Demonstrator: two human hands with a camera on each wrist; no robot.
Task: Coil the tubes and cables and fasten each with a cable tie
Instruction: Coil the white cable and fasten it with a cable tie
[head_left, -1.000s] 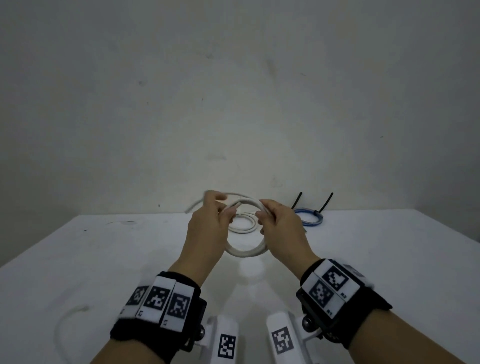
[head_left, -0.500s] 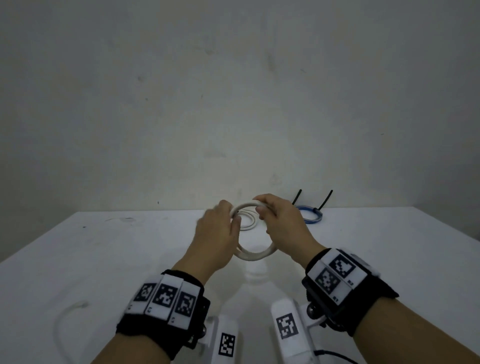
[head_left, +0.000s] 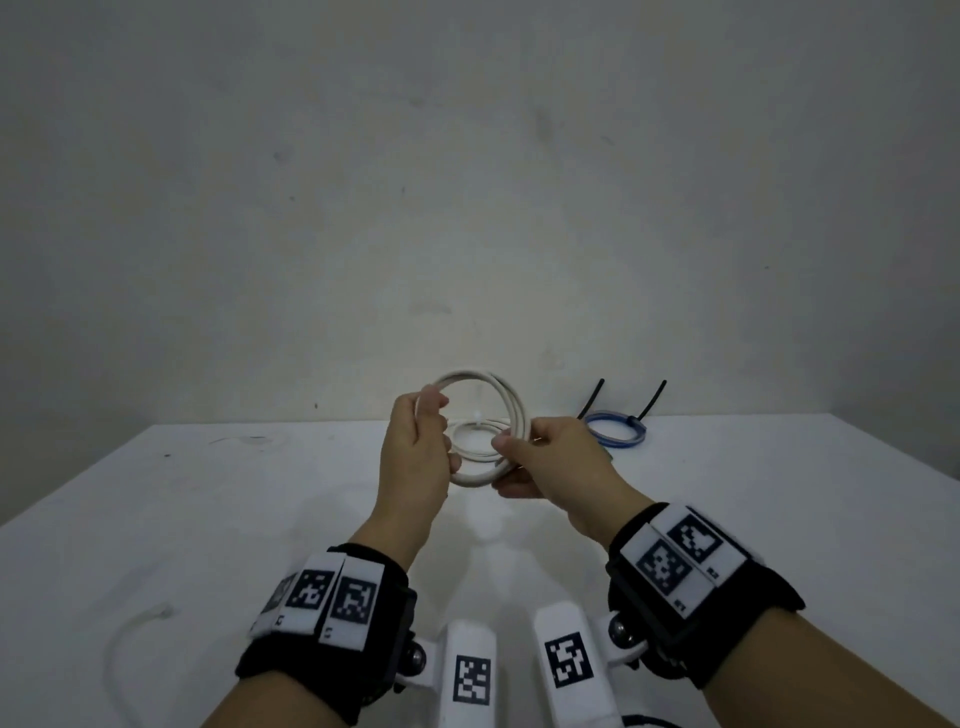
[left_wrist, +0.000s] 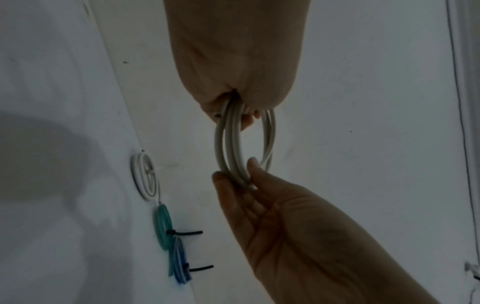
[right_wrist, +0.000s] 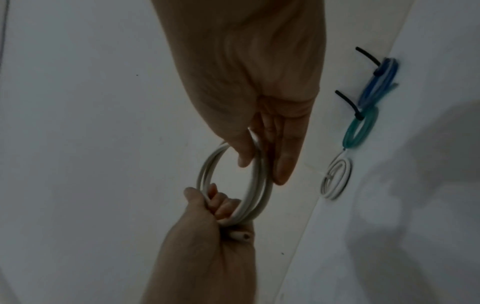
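A grey-white cable coil (head_left: 501, 402) of several turns hangs in the air between both hands, above the white table (head_left: 208, 519). My left hand (head_left: 421, 436) grips the coil's left side, fingers curled round the strands (left_wrist: 228, 144). A cut end (right_wrist: 240, 236) pokes out beside its palm. My right hand (head_left: 524, 452) pinches the lower right side between thumb and fingers (right_wrist: 283, 164). Neither wrist view shows a tie on this coil (right_wrist: 255, 185).
Along the table's far edge lie a tied white coil (left_wrist: 145, 176), a teal coil (left_wrist: 163, 226) and a blue coil (head_left: 615, 434), the coloured ones with black tie tails sticking up. A thin white curved strand (head_left: 130, 639) lies at the near left. The wall stands close behind.
The loose end that stuck out to the left has been wound into the coil. The coil now sits higher, its top rim above the hands, and the right hand grips lower down.
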